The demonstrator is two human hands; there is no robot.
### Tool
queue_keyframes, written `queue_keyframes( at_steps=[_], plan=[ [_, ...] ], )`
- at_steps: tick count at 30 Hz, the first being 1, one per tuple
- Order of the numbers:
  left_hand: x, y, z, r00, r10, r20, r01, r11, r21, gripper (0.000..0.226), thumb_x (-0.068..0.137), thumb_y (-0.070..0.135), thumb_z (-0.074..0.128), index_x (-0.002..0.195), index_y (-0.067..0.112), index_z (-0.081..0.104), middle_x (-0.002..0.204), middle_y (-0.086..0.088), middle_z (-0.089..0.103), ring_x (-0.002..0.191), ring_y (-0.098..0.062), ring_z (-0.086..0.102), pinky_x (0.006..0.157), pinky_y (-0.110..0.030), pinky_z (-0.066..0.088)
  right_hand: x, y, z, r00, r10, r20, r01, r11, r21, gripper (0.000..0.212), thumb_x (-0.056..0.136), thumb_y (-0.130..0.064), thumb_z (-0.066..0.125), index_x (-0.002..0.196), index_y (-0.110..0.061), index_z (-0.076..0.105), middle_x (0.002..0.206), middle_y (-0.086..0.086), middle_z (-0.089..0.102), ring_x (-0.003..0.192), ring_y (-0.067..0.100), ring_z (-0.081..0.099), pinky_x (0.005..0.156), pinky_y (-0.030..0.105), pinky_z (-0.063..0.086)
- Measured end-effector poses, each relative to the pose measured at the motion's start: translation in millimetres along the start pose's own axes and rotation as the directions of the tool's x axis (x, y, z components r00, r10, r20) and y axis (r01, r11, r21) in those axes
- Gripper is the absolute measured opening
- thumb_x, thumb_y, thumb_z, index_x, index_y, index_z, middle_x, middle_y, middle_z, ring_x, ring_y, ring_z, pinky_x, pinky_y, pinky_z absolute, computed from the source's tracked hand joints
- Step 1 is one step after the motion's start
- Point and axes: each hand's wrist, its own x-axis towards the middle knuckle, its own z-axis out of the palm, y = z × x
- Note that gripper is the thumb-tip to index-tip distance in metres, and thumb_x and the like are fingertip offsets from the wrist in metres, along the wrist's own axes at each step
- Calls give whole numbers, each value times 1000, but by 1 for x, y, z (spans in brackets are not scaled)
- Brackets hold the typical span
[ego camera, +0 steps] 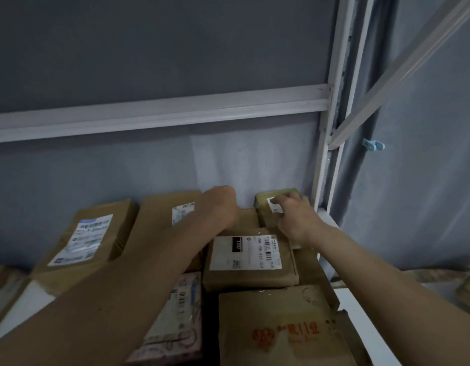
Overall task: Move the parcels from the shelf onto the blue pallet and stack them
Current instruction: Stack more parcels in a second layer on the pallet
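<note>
At about nine o'clock in the head view a flat brown parcel (88, 233) with a white label lies on the white shelf (366, 320), and just to its right a longer brown parcel (160, 220) runs back toward the grey wall (123, 167). The left hand (222, 204) reaches across that long parcel to roughly twelve o'clock of the cluster, its fingers curled down over the far edge of a box behind the labelled parcel (251, 260); the fingertips are hidden, so whether it actually grips anything cannot be told. Near six o'clock sit a pink patterned parcel (173, 320) and, beside it, a large carton with red print (281, 331). At about one o'clock the right hand (294, 217) rests on the small olive-green parcel (271, 204) in the back corner by the white upright (321, 167), fingers bent over its top and touching its sticker; it looks more like a press or a first hold than a firm clasp. The two hands are apart, each on a different box. The blue pallet is not in view, and every parcel seen here is on the shelf. The likely trouble is in the crowding: the olive parcel is wedged between its neighbours and the upright, so drawing it out with a shallow top hold could let it slip, or drag the labelled parcel forward with it. Lifting two boxes at once, one per hand, would also leave each poorly supported.
</note>
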Motion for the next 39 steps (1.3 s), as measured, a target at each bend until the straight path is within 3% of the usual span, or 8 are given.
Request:
queue_keyframes(
  at_steps=[7, 13, 18, 23, 26, 33, 39],
  plan=[
    [-48, -80, -40, 994, -74, -80, 79, 994, 73, 28, 90, 27, 55, 115, 16, 62, 126, -4, 59, 114, -25, 56, 91, -33, 44, -12, -68, -7, 987, -141, 75, 139, 990, 31, 47, 97, -21, 48, 143, -20, 39, 147, 10, 36, 136, 30, 30, 112, 36, 28],
    [-109, -155, -62, 975, -177, -135, 194, 974, 121, 28, 94, 27, 51, 114, 14, 65, 120, -6, 63, 113, -27, 59, 93, -33, 45, -27, -153, 11, 938, -313, 148, 309, 950, 49, 45, 96, -17, 49, 141, -17, 43, 144, 13, 40, 132, 32, 36, 105, 33, 32],
    [-169, -217, -59, 935, -347, -69, 351, 933, 78, 34, 94, 24, 48, 125, 13, 57, 129, -9, 56, 116, -28, 56, 93, -35, 45, -51, -232, 45, 862, -478, 166, 460, 877, 137, 34, 94, -13, 51, 128, -12, 55, 136, 11, 52, 126, 29, 47, 97, 30, 36],
    [-232, -273, -56, 904, -427, -3, 426, 902, 70, 38, 94, 36, 52, 124, 13, 57, 130, -9, 54, 120, -27, 53, 98, -35, 44, -82, -301, 83, 774, -580, 255, 549, 815, 185, 40, 97, -22, 46, 137, -13, 45, 145, 12, 41, 130, 30, 39, 108, 36, 32],
    [-260, -305, -49, 862, -506, 30, 503, 862, 71, 43, 94, 41, 51, 127, 13, 56, 133, -7, 53, 122, -24, 51, 99, -34, 43, -98, -334, 107, 719, -616, 321, 575, 787, 224, 40, 97, -26, 47, 136, -16, 45, 138, 12, 46, 120, 28, 47, 102, 39, 40],
    [-311, -371, -38, 785, -616, 69, 616, 787, 16, 47, 93, 42, 53, 131, 14, 53, 135, -6, 52, 123, -23, 50, 98, -30, 41, -135, -399, 158, 629, -649, 428, 611, 753, 243, 49, 98, -29, 49, 144, -19, 36, 151, 6, 33, 134, 24, 37, 107, 33, 33],
    [-335, -441, -33, 756, -639, 142, 649, 760, -32, 43, 94, 40, 53, 127, 14, 55, 131, -5, 54, 120, -21, 51, 94, -29, 43, -155, -458, 202, 582, -647, 493, 617, 746, 251, 53, 96, -32, 51, 145, -22, 34, 150, 6, 35, 133, 25, 39, 108, 35, 36]
  ],
)
